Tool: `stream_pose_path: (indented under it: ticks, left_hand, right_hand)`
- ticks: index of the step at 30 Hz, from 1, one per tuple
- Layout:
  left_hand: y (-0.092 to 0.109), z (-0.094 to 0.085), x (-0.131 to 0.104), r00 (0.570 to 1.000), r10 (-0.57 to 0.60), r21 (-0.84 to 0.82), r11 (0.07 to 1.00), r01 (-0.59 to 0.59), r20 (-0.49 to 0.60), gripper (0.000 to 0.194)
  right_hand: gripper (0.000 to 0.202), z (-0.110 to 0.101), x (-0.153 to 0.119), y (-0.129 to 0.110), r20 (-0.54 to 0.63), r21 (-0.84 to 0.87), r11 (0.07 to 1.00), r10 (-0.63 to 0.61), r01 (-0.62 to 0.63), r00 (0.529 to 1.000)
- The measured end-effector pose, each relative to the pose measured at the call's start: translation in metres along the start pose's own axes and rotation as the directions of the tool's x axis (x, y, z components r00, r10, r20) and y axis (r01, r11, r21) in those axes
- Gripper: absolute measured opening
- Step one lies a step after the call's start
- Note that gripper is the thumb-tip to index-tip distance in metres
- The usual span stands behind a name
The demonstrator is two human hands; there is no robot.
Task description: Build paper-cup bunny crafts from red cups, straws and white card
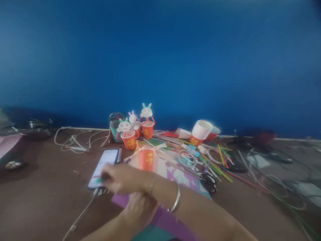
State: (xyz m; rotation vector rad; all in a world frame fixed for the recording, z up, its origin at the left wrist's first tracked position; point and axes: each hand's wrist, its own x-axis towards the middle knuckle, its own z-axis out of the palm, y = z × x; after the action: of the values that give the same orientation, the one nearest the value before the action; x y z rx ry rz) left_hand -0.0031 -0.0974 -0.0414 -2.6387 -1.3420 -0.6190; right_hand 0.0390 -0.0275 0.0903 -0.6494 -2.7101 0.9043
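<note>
My right hand reaches in across my left arm, a silver bangle on its forearm. Its blurred fingers are over the lower part of a phone with a lit screen. A teal smear shows by the fingertips; whether it is held or on the screen I cannot tell. My left hand is closed below the right wrist, its fingertips hidden. Behind the wrist stands an orange-red paper cup with gold characters. Purple paper lies under my arms.
Three cups with rabbit faces, one a red cup, stand at the back near a teal-and-grey container. Stacked paper cups, coloured sticks and scissors lie rightward. A white cable runs from the phone. Metal pans sit far left.
</note>
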Motion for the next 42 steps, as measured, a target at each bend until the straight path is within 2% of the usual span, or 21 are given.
stream_pose_path:
  ticks: [1,3,5,7,8,10,13,17,21,23,27,30,32,34,37,40,41,42]
  left_hand:
    - [0.001,-0.002,0.002,1.000,-0.005,-0.050,0.999,0.005,0.009,0.023]
    - [0.001,-0.009,0.008,1.000,-0.016,-0.136,0.991,0.012,-0.026,0.021]
    - [0.001,-0.016,0.013,0.999,0.009,-0.182,0.983,-0.015,-0.034,0.021]
    - [0.000,-0.020,0.015,1.000,0.015,-0.209,0.978,-0.020,-0.025,0.021]
    - [0.000,-0.022,0.015,1.000,0.012,-0.220,0.975,-0.016,-0.020,0.021]
    - [-0.001,-0.021,0.015,1.000,0.005,-0.248,0.969,-0.010,-0.020,0.020]
    - [-0.002,-0.017,0.013,0.999,-0.003,-0.276,0.961,-0.011,-0.050,0.017]
    - [-0.004,-0.014,0.011,0.999,0.006,-0.265,0.964,-0.016,-0.038,0.013]
    - [-0.006,-0.016,0.011,0.999,0.005,-0.273,0.962,-0.014,-0.035,0.013]
    - [-0.005,-0.018,0.012,1.000,-0.006,-0.272,0.962,-0.001,-0.023,0.019]
    - [-0.004,-0.021,0.016,0.999,-0.051,-0.253,0.966,0.053,0.015,0.038]
    - [-0.004,-0.022,0.018,0.998,-0.060,-0.254,0.966,0.059,0.002,0.046]
    - [-0.004,-0.022,0.019,0.998,-0.069,-0.260,0.963,0.067,0.001,0.046]
    - [-0.004,-0.021,0.019,0.996,-0.087,-0.266,0.960,0.089,0.020,0.044]
    - [-0.005,-0.019,0.019,0.993,-0.111,-0.265,0.957,0.116,0.033,0.043]
    - [-0.004,-0.019,0.020,0.994,-0.103,-0.254,0.961,0.107,0.030,0.041]
    - [-0.004,-0.020,0.019,0.995,-0.094,-0.245,0.964,0.098,0.031,0.039]
    - [-0.003,-0.021,0.019,0.996,-0.081,-0.232,0.969,0.086,0.028,0.038]
  right_hand:
    - [0.023,-0.016,-0.010,-0.001,-0.117,0.147,0.988,0.064,-0.047,0.991]
    - [0.028,-0.046,-0.033,0.003,-0.362,0.354,0.933,0.196,-0.060,0.911]
    - [0.029,-0.066,-0.061,0.018,-0.466,0.425,0.902,0.294,-0.080,0.835]
    - [0.029,-0.073,-0.089,0.040,-0.495,0.389,0.895,0.401,-0.216,0.771]
    - [0.027,-0.070,-0.101,0.053,-0.495,0.331,0.887,0.453,-0.321,0.741]
    - [0.027,-0.058,-0.121,0.076,-0.525,0.160,0.865,0.482,-0.475,0.701]
    - [0.027,-0.031,-0.134,0.101,-0.487,0.014,0.773,0.560,-0.635,0.671]
    - [0.030,-0.010,-0.134,0.116,-0.460,-0.129,0.702,0.584,-0.701,0.669]
    - [0.034,-0.010,-0.130,0.118,-0.444,-0.234,0.630,0.608,-0.740,0.658]
    - [0.037,-0.012,-0.129,0.117,-0.435,-0.248,0.616,0.619,-0.748,0.654]
    - [0.063,-0.013,-0.133,0.116,-0.421,-0.324,0.555,0.641,-0.766,0.642]
    - [0.072,-0.015,-0.141,0.118,-0.430,-0.329,0.536,0.648,-0.778,0.629]
    - [0.073,-0.017,-0.146,0.116,-0.475,-0.257,0.597,0.607,-0.760,0.637]
    - [0.070,-0.019,-0.150,0.111,-0.553,-0.123,0.717,0.524,-0.686,0.648]
    - [0.061,-0.014,-0.150,0.099,-0.672,0.128,0.885,0.409,-0.448,0.617]
    - [0.043,0.001,-0.150,0.089,-0.757,0.235,0.938,0.340,-0.253,0.558]
    - [0.036,0.008,-0.150,0.088,-0.762,0.222,0.947,0.318,-0.233,0.564]
    - [0.031,0.015,-0.152,0.088,-0.746,0.197,0.952,0.300,-0.233,0.594]
